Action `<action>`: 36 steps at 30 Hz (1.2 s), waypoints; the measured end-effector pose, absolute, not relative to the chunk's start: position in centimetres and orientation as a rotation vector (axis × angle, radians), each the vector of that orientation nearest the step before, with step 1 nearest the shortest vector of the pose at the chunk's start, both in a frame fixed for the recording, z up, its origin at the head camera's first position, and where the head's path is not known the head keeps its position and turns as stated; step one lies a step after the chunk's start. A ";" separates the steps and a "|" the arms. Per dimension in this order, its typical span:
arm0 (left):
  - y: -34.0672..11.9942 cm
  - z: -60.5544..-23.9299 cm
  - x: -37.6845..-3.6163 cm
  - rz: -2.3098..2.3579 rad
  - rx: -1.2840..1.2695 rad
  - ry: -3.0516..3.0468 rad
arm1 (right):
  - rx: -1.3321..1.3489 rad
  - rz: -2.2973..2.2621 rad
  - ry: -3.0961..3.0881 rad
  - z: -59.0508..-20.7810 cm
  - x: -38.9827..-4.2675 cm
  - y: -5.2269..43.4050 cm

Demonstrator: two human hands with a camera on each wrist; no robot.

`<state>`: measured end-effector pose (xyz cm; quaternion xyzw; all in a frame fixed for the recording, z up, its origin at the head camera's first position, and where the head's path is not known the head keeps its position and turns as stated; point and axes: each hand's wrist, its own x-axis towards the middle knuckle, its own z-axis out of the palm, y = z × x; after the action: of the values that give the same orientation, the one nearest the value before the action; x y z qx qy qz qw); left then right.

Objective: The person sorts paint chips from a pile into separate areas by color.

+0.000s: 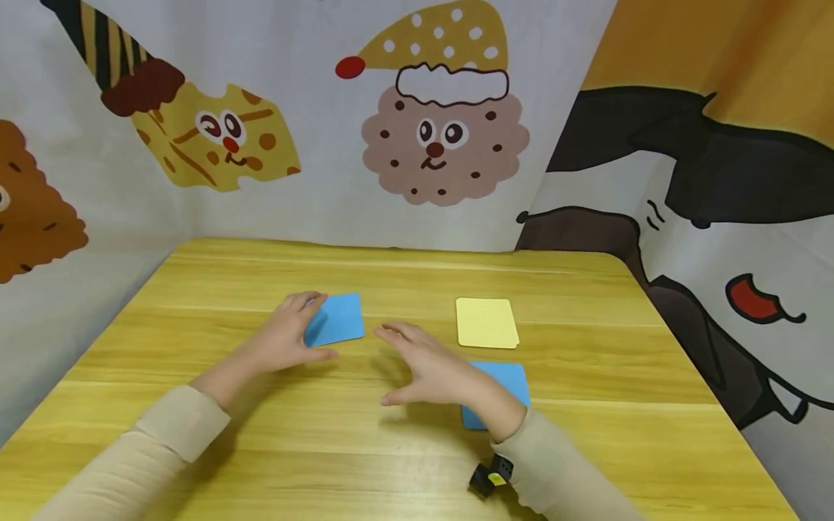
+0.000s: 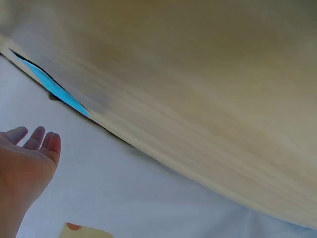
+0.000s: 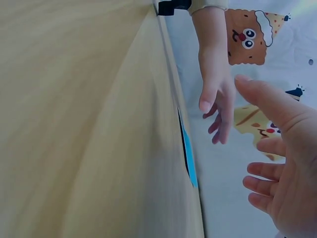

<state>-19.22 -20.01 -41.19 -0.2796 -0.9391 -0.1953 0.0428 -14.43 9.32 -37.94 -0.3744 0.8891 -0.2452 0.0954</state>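
Observation:
My left hand (image 1: 287, 333) hovers at the left edge of a flat blue square card (image 1: 342, 320), fingers loosely spread and nothing held. The left wrist view shows that hand (image 2: 30, 161) apart from the thin blue card (image 2: 52, 89). To the right, my right hand (image 1: 426, 365) is raised over the table, thumb and fingers apart, holding nothing. Its wrist partly hides a second blue square card (image 1: 511, 380). Beyond this lies a yellow square card (image 1: 486, 323), with another edge peeking out at one corner. In the right wrist view, the right hand (image 3: 287, 168) faces the left hand (image 3: 218, 94).
Everything lies on a wood-grain table (image 1: 326, 463). A printed cloth (image 1: 313, 202) with cartoon biscuits hangs along its back and sides. A small black device (image 1: 490, 477) is strapped at the right wrist.

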 end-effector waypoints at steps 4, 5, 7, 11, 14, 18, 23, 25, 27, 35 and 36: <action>-20.9 -41.3 -19.9 -0.595 -0.832 -2.911 | -1.134 -0.708 2.658 -38.0 -15.4 7.7; -21.1 -41.3 -20.1 -0.590 -0.835 -2.920 | -1.138 -0.703 2.663 -38.1 -15.7 7.3; -21.4 -41.4 -20.3 -0.581 -0.841 -2.939 | -1.131 -0.694 2.674 -38.2 -16.5 6.7; -21.8 -41.7 -21.0 -0.564 -0.853 -2.956 | -1.105 -0.670 2.694 -38.7 -18.4 5.6; -22.2 -41.9 -21.4 -0.550 -0.869 -2.961 | -1.092 -0.642 2.705 -39.3 -19.8 4.9; -22.7 -42.2 -21.9 -0.539 -0.872 -2.987 | -1.056 -0.648 2.686 -40.1 -21.3 4.1; -23.0 -42.4 -22.3 -0.541 -0.864 -3.009 | -0.957 -0.682 2.663 -41.1 -22.8 3.2; -23.1 -42.6 -22.4 -0.538 -0.875 -3.010 | -0.923 -0.697 2.651 -41.7 -23.3 3.0; -23.0 -42.8 -22.4 -0.535 -0.891 -3.014 | -0.893 -0.712 2.634 -42.2 -23.7 2.8; -22.8 -43.0 -22.5 -0.563 -0.918 -3.022 | -0.878 -0.702 2.636 -43.3 -24.9 2.3; -22.8 -42.9 -22.5 -0.564 -0.918 -3.024 | -0.882 -0.684 2.641 -43.3 -25.0 2.3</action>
<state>-22.51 -22.81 -42.94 -0.2858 -0.9414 -0.1757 -0.0342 -24.98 2.27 -43.35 -0.3047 0.9125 -0.2364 0.1366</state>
